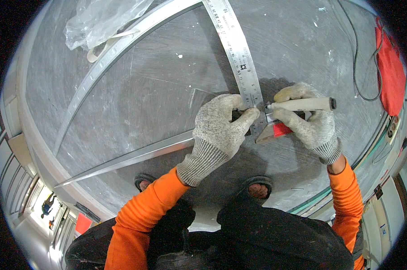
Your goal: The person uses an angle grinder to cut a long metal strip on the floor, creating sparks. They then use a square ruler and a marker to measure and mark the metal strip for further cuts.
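Note:
My left hand [223, 123], in a grey knitted glove, has thumb and fingers closed on the edge of a steel ruler [237, 51]. The ruler stretches away from me over the grey floor, its near end across a metal channel [136, 157]. Part of that channel is hidden behind the left hand. My right hand [309, 119], gloved alike, grips a pale marker [304, 104] with a dark end. The marker lies almost level, its tip pointing left beside the ruler. Below the right fingers shows the channel's end, with a red patch [282, 130].
A second metal strip [97, 74] runs along the far left, near a crumpled clear plastic bag [102, 22]. At the far right lie a red bag [389, 74] and a dark cable [355, 54]. My feet [258, 190] rest just behind the channel.

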### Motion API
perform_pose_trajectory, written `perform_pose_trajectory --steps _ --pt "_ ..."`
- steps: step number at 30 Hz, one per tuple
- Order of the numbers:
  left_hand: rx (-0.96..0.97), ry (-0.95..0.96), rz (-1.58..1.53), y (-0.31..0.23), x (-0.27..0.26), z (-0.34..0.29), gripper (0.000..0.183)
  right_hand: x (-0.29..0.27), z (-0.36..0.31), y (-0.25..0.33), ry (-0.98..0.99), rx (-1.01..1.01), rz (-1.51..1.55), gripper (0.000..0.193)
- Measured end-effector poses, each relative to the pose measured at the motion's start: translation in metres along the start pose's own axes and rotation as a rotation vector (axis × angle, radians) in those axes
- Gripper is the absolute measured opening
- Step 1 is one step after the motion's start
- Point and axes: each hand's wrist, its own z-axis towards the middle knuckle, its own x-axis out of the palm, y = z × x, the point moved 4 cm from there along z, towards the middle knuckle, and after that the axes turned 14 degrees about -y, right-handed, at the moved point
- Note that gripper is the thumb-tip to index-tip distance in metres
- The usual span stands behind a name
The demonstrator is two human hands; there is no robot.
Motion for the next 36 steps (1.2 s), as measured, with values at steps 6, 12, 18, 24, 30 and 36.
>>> perform_pose_trajectory --steps 6,12,18,24,30,36 --pt "0.000 -0.001 -0.015 0.000 0.000 -0.001 0.033 -0.013 -0.009 0.003 -0.052 -0.330 -0.168 0.028" --pt "-0.001 -0.016 -0.021 0.003 0.000 -0.001 0.034 -0.017 -0.025 0.003 0.085 -0.550 -0.413 0.044" --pt "-0.018 -0.006 -0.074 0.001 -0.001 -0.002 0.031 -0.012 -0.043 -0.005 0.101 -0.562 -0.468 0.047" --pt "-0.077 0.035 -0.140 0.000 -0.001 -0.001 0.033 -0.008 -0.046 0.001 -0.010 -0.554 -0.427 0.051" --pt "0.026 -0.001 -0.077 0.004 0.003 -0.003 0.033 -0.005 -0.055 -0.026 -0.023 -0.477 -0.507 0.046" --pt "0.585 -0.197 0.288 -0.013 -0.008 -0.036 0.043 -0.022 -0.079 -0.019 -0.223 -0.433 -0.441 0.046"
